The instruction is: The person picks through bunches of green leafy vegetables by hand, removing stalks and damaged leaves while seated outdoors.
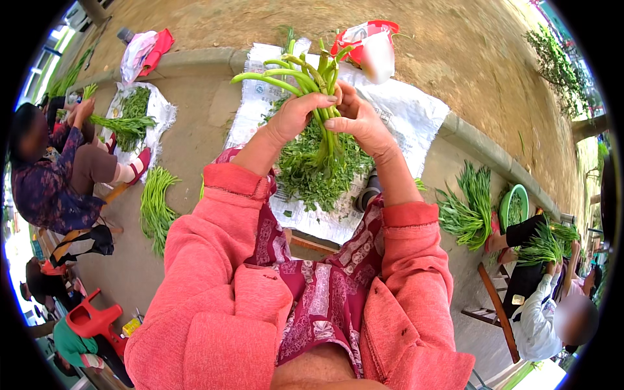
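My left hand is closed around a bunch of green leafy vegetable stalks, whose thick stem ends point up and away from me. At the right side of the same bunch, my right hand has its thumb and fingers against the stems; whether it grips any stem firmly is hard to tell. The bunch's lower, leafy end hangs over a heap of loose green leaves. That heap lies on a white woven sack spread on the ground before me.
A red and white bag stands at the sack's far edge, by a stone kerb. Stalk bundles lie left and right. A green basin is at right. People sit handling greens on both sides; a red plastic stool is lower left.
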`<state>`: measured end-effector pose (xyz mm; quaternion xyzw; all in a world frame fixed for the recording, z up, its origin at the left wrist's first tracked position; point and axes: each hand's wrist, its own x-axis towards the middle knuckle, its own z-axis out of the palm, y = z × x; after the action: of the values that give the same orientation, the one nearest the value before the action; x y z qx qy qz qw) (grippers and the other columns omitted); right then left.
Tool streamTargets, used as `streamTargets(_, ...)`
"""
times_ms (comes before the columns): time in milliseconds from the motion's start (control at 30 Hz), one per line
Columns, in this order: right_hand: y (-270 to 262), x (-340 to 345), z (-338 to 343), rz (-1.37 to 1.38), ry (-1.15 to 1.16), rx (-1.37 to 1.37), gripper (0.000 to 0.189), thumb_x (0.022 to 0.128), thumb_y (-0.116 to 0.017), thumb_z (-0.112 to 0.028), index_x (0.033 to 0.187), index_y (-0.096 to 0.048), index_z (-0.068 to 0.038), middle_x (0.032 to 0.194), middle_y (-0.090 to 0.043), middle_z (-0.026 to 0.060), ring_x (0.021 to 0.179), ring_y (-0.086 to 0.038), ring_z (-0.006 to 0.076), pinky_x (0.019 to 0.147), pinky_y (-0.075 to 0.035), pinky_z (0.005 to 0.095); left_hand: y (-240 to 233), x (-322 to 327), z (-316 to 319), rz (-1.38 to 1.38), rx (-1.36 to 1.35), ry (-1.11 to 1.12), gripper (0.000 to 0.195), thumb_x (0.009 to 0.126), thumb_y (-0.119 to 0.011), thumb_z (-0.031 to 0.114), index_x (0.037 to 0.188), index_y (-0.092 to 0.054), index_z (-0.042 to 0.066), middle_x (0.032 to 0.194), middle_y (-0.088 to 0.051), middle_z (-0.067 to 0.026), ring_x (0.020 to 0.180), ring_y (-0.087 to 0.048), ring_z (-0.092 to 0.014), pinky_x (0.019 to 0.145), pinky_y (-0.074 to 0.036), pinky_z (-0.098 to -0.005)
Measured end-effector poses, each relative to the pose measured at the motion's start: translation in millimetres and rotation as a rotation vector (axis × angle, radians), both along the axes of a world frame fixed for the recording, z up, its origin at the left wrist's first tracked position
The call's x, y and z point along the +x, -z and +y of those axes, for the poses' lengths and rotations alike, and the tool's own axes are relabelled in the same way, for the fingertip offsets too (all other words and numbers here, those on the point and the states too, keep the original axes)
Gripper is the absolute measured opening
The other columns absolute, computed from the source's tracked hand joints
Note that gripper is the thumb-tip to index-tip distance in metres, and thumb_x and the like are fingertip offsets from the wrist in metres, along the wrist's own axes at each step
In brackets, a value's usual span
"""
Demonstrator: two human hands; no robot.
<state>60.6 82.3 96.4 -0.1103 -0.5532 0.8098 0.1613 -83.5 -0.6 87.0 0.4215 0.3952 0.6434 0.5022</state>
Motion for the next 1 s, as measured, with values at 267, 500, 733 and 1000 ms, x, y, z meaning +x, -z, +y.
streamTargets(267,3,9,0,-0.100,-0.212,0.036,0.069,0.069,-0.077,-0.020,0.128,-0.045,-0.006,0.112,-0.055,0.0041,0.105,-0.051,0.0165,0.093,-0.041,0.0324,-17,8,-6,0.057,-0.074,0.205,0.042,0.071,-0.053,0.027,0.101,-0.058,-0.002,0.123,-0.053,-0.0191,0.105,-0.054,-0.025,0.096,-0.040,-0.0373)
streamTargets(500,6,0,-11,-0.085,-0.098,-0.022,0.059,0.069,-0.072,-0.011,0.121,-0.045,-0.007,0.100,-0.059,0.0077,0.088,-0.060,0.0202,0.076,-0.049,0.0325,-20,-1,-10,0.160,-0.247,0.250,0.046,0.069,-0.055,0.032,0.101,-0.059,0.000,0.121,-0.055,-0.0174,0.105,-0.054,-0.023,0.095,-0.040,-0.0360)
streamTargets(733,7,-9,-21,-0.116,-0.006,-0.072,0.030,0.073,-0.065,-0.002,0.102,-0.057,-0.004,0.081,-0.063,0.0062,0.068,-0.063,0.0172,0.064,-0.050,0.0296,-3,-1,-4,0.074,-0.004,0.156,0.051,0.070,-0.069,0.024,0.115,-0.057,0.002,0.100,-0.062,-0.0055,0.082,-0.060,-0.015,0.068,-0.050,-0.0260)
streamTargets(1000,24,-14,-16,-0.161,0.072,0.137,0.027,0.075,-0.068,-0.007,0.100,-0.060,0.000,0.087,-0.064,0.0062,0.079,-0.060,0.0144,0.072,-0.049,0.0270,5,2,-1,-0.112,-0.154,-0.007,0.038,0.077,-0.070,0.016,0.110,-0.058,-0.001,0.112,-0.061,-0.0135,0.101,-0.058,-0.021,0.091,-0.045,-0.0359)
